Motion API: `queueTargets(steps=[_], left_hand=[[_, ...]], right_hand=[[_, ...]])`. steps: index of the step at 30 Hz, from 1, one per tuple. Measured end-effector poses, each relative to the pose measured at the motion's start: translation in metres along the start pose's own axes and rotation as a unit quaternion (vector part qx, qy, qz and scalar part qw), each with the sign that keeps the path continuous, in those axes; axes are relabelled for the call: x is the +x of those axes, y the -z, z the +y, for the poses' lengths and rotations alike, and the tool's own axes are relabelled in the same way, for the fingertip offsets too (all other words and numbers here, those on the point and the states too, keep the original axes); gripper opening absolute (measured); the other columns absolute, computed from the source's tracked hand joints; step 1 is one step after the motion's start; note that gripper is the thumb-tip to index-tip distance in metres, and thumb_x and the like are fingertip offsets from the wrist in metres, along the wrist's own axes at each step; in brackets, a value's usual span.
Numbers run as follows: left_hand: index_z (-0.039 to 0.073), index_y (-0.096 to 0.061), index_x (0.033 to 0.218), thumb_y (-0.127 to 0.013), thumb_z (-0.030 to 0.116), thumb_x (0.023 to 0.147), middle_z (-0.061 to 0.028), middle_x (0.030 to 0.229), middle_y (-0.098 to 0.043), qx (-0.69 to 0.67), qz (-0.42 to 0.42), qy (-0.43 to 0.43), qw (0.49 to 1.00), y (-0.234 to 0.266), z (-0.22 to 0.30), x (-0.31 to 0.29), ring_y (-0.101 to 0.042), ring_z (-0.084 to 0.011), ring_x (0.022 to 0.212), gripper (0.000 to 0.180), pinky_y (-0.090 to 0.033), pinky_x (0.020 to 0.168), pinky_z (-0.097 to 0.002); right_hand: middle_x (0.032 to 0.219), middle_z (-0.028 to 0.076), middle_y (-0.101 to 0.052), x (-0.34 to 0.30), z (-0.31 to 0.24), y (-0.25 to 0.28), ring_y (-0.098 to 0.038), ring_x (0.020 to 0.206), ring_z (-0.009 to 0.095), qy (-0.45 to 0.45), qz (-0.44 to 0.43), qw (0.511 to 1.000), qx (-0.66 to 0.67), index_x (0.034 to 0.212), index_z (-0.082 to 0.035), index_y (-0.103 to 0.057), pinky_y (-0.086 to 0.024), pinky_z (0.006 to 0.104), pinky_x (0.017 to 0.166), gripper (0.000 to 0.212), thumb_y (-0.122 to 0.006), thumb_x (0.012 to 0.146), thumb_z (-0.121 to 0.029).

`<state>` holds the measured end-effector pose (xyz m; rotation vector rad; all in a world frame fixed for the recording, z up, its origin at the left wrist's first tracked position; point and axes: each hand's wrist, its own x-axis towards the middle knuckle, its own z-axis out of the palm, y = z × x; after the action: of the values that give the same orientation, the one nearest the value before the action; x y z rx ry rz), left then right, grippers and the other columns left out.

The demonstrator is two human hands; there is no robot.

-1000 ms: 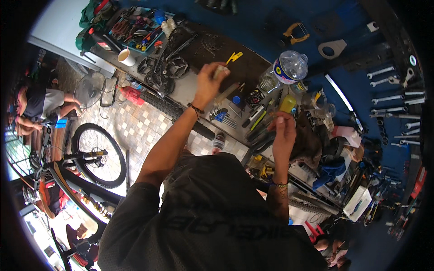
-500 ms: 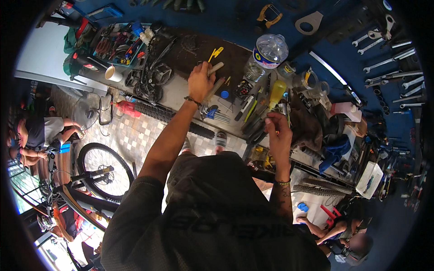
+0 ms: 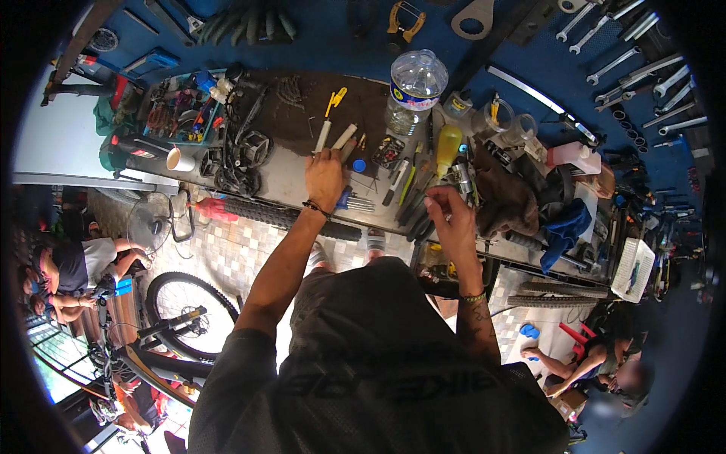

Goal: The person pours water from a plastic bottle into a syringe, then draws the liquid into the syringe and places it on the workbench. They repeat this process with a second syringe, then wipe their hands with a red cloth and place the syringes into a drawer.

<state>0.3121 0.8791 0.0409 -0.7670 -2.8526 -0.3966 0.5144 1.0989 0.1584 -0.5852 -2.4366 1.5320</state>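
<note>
My left hand (image 3: 325, 181) reaches over the workbench, its fingers closed at the near end of a pale tube-shaped piece (image 3: 322, 136). A second pale tube (image 3: 345, 136) lies at a slant just to the right. Beyond the first tube is a slim yellow tool (image 3: 334, 101) on a dark brown mat (image 3: 291, 125). My right hand (image 3: 454, 219) hovers at the bench's front edge with fingers curled and thumb and fingertips together; anything in them is too small to make out. Near it lie a yellow-green bottle (image 3: 448, 147) and several black-handled tools (image 3: 418, 216). A blue cap (image 3: 358, 165) is right of my left hand.
A large clear plastic bottle (image 3: 412, 91) stands at the back of the bench. Pedals (image 3: 253, 147) and a paper cup (image 3: 179, 160) are on the left. A tyre (image 3: 265, 216) lies along the front edge. Wrenches (image 3: 612, 66) hang at right. Other people sit on both sides.
My left hand has drawn back toward me, and the pale tube at its fingers now points away from me. My right hand stays curled by the bench edge. The whole view has shifted.
</note>
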Motion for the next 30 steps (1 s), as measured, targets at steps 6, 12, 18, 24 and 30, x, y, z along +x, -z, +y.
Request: queueTargets(steps=[6, 12, 18, 24, 30], left_hand=[[0.009, -0.071, 0.108, -0.079, 0.015, 0.081, -0.0096, 0.100, -0.070, -0.188, 0.090, -0.002, 0.978, 0.023, 0.003, -0.006, -0.067, -0.0304, 0.099, 0.029, -0.047, 0.091, -0.0442], [0.002, -0.069, 0.110, -0.074, 0.002, 0.086, -0.0090, 0.098, -0.069, -0.399, 0.098, -0.003, 0.912, 0.067, 0.018, -0.010, -0.068, -0.0266, 0.097, 0.024, -0.050, 0.090, -0.0405], [-0.001, -0.067, 0.118, -0.069, 0.005, 0.101, -0.0077, 0.099, -0.071, -0.568, 0.054, 0.060, 0.819, 0.101, 0.034, 0.010, -0.068, -0.0147, 0.080, 0.018, -0.056, 0.078, -0.0299], [-0.002, -0.063, 0.122, -0.065, 0.028, 0.108, -0.0124, 0.096, -0.070, -0.772, 0.055, 0.068, 0.630, 0.191, 0.036, 0.104, -0.055, -0.0095, 0.069, 0.033, -0.045, 0.058, -0.0249], [-0.001, -0.063, 0.121, -0.065, 0.036, 0.108, -0.0141, 0.094, -0.069, -0.791, -0.002, 0.047, 0.610, 0.206, 0.043, 0.113, -0.051, -0.0112, 0.067, 0.040, -0.044, 0.054, -0.0255]], right_hand=[[0.090, 0.010, -0.075, 0.003, 0.008, 0.004, -0.072, 0.078, 0.017, -0.016, 0.008, 1.000, 0.015, 0.118, -0.001, -0.068, -0.057, 0.0318, 0.072, 0.019, -0.071, 0.102, -0.012], [0.088, 0.006, -0.073, 0.005, 0.022, 0.004, -0.067, 0.076, 0.011, -0.014, 0.017, 0.999, 0.035, 0.115, -0.001, -0.069, -0.053, 0.0287, 0.070, 0.017, -0.070, 0.102, -0.011], [0.087, 0.007, -0.072, 0.014, 0.018, 0.005, -0.067, 0.078, 0.012, -0.002, 0.018, 1.000, 0.023, 0.115, 0.000, -0.069, -0.053, 0.0296, 0.071, 0.017, -0.070, 0.102, -0.012], [0.089, 0.013, -0.074, 0.035, 0.000, -0.008, -0.071, 0.076, 0.021, 0.042, 0.004, 0.997, 0.067, 0.115, -0.002, -0.069, -0.056, 0.0343, 0.070, 0.021, -0.073, 0.101, -0.017], [0.103, 0.006, -0.074, 0.048, -0.038, -0.016, -0.067, 0.090, 0.010, 0.077, -0.019, 0.977, 0.198, 0.120, -0.001, -0.066, -0.054, 0.0283, 0.081, 0.023, -0.073, 0.101, -0.013]])
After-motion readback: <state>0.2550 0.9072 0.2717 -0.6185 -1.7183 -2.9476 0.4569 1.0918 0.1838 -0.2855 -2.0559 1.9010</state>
